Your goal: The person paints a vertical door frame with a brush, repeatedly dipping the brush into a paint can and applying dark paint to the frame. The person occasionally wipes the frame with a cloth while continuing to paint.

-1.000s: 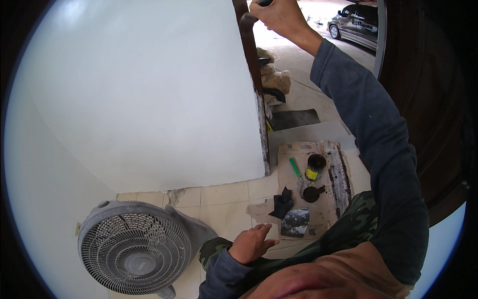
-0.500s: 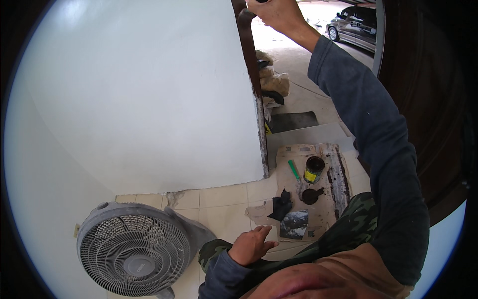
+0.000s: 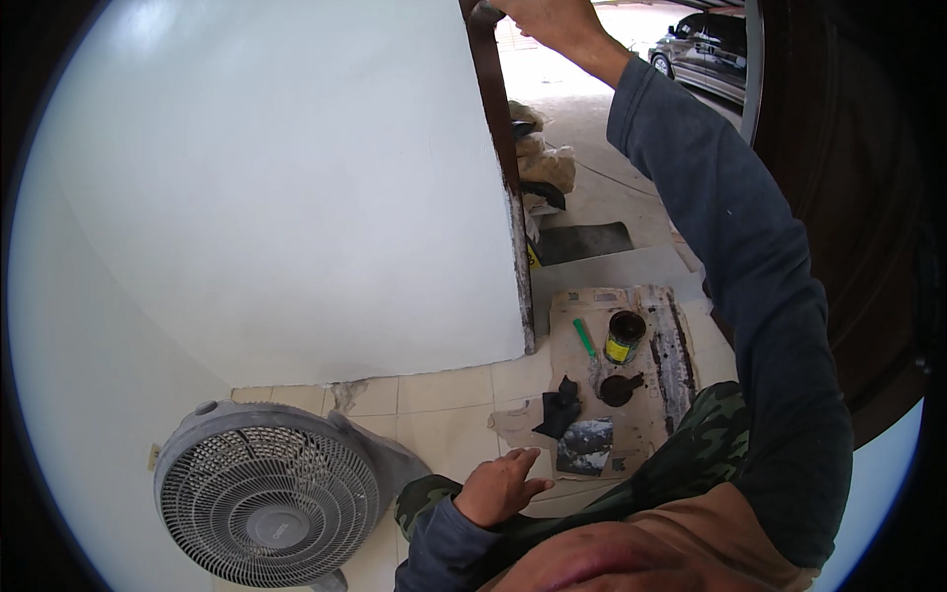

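Observation:
At the top edge my right hand is raised at the dark brown door frame, fingers curled round something mostly out of view, with a dark rounded piece against the frame. My left hand hangs open low at the centre, holding nothing, near a cardboard sheet. On the cardboard stand an open paint can with yellow label, a dark round lid or dish, a green-handled tool, a crumpled black cloth and a stained dark sheet.
A grey fan is at lower left beside the white wall. A dark door is on the right. Beyond the doorway lie piled sacks and a dark mat; a parked vehicle stands outside.
My right hand and sleeve have moved slightly up, so that more of the hand is cut off by the top edge. My left hand stays where it was.

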A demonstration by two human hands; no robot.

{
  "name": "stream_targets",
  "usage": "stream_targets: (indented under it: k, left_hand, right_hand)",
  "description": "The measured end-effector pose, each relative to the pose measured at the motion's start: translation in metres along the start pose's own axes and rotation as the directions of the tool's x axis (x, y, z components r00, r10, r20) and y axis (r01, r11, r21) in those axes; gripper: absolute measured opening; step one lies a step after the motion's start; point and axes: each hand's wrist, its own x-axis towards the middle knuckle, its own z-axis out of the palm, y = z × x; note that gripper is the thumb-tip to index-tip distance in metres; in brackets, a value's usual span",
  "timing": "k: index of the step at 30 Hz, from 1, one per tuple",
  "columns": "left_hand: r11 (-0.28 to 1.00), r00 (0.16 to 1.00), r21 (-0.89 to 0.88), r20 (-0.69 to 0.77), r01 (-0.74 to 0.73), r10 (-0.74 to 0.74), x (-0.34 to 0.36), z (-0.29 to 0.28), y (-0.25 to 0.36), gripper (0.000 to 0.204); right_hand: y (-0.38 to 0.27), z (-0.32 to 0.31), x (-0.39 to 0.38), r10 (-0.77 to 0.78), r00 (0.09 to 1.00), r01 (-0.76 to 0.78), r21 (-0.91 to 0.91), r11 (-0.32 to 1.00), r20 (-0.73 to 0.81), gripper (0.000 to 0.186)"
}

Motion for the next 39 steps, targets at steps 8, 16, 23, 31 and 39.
stream_targets:
  k: [8, 16, 23, 31, 39]
  left_hand:
    - [1.0, 1.0, 0.001, -0.014, -0.009, 0.009, 0.0, 0.001, -0.001, 0.054]
    - [1.0, 1.0, 0.003, 0.005, 0.014, -0.014, -0.001, -0.001, 0.0, 0.055]
    - [1.0, 1.0, -0.004, 0.007, 0.02, -0.02, -0.001, -0.002, 0.001, 0.056]
    - [0.992, 0.99, 0.02, 0.073, 0.121, -0.123, 0.0, -0.004, 0.005, 0.059]
    - [0.985, 0.98, 0.023, 0.105, 0.17, -0.171, 0.005, 0.003, -0.006, 0.06]
  right_hand:
    - [-0.002, 0.001, 0.006, -0.027, 1.0, 0.028, 0.009, 1.0, -0.014, 0.018]
    - [-0.004, -0.001, 0.01, -0.039, 0.999, 0.038, -0.012, 0.999, -0.011, 0.017]
    - [-0.003, -0.003, 0.012, -0.112, 0.986, 0.102, -0.079, 0.992, -0.123, 0.018]
    - [0.04, 0.014, -0.061, -0.248, 0.899, 0.248, -0.046, 0.968, -0.361, 0.024]
    - [0.045, 0.003, -0.136, -0.178, 0.967, 0.167, -0.074, 0.983, -0.18, 0.023]
